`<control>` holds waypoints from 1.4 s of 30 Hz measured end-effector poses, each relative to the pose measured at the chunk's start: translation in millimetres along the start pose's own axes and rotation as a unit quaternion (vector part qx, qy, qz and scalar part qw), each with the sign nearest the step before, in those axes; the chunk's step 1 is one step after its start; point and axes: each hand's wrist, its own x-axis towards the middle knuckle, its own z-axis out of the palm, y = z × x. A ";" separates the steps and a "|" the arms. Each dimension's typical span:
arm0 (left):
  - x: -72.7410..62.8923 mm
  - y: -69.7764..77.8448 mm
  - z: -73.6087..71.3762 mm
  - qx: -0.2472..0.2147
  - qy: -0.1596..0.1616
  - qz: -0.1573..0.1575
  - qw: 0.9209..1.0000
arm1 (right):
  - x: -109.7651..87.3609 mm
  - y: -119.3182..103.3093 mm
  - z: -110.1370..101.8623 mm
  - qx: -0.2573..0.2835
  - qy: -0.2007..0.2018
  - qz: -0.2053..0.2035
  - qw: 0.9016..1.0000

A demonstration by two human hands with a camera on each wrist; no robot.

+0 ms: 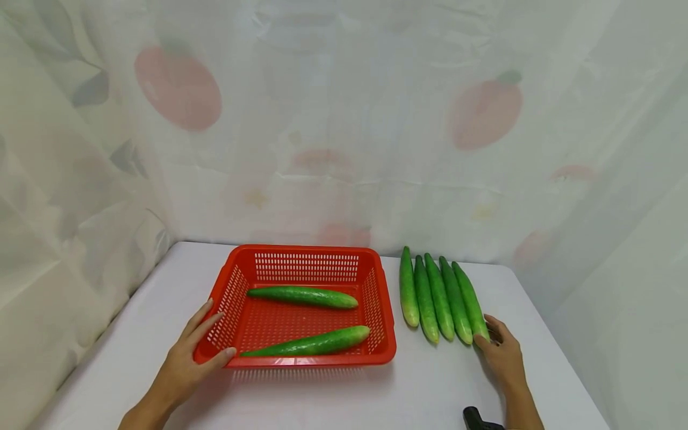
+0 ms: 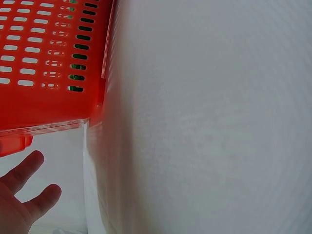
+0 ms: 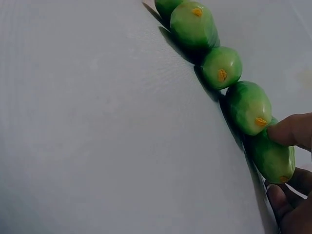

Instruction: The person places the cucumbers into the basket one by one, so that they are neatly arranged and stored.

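Two green cucumbers lie apart in a red plastic basket (image 1: 388, 352): one cucumber (image 1: 303, 296) near the middle, another cucumber (image 1: 317, 344) along the front wall. At the basket's front left corner is my left hand (image 1: 185, 358), fingers spread and fairly straight, thumb by the front rim. To the right of the basket several cucumbers lie side by side in a row. My right hand (image 1: 504, 356) pinches the near, pale end of the rightmost cucumber (image 1: 469, 295) between thumb and fingers. In the right wrist view, that cucumber (image 3: 273, 158) sits against its neighbour (image 3: 249, 108).
Both the basket and the row rest on a white-covered table (image 1: 430, 388). Behind the table hangs a pale curtain (image 1: 344, 119) with fruit prints, and it continues down both sides. A black object (image 1: 474, 418) shows at the bottom edge beside my right wrist.
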 end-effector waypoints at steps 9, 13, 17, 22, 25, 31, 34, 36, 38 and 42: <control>-0.2 0.5 0.0 0.001 0.003 0.001 1.000 | -0.6 -0.7 0.3 -0.023 0.046 0.030 0.998; -0.1 2.2 -0.5 -0.002 0.003 0.004 1.000 | -1.0 0.4 -0.9 -0.007 0.073 0.051 0.996; 0.1 5.8 -1.3 -0.005 0.005 0.010 1.000 | 0.2 4.4 -3.0 0.028 0.094 0.085 0.992; 0.0 5.3 -0.9 -0.007 0.006 0.014 1.000 | -0.6 5.1 -8.1 0.075 0.116 0.114 0.984; 0.0 5.4 -0.9 -0.009 0.007 0.015 1.000 | -2.2 3.8 -11.8 0.089 0.133 0.111 0.981; 0.5 5.8 -2.2 -0.003 0.001 0.005 1.000 | -3.5 -3.5 -21.5 0.136 0.155 0.125 0.971; 1.3 5.6 -2.5 0.000 -0.004 -0.001 1.000 | -3.8 -10.4 -27.8 0.180 0.157 0.132 0.962; 1.4 4.7 -2.2 -0.003 -0.005 -0.002 1.000 | -3.5 -15.0 -32.0 0.213 0.159 0.135 0.955; 1.6 3.6 -1.9 -0.007 -0.006 -0.001 1.000 | -3.3 -19.3 -37.0 0.247 0.162 0.131 0.946; 1.8 2.3 -1.7 -0.016 -0.007 0.001 1.000 | -3.9 -28.7 -47.0 0.299 0.169 0.133 0.929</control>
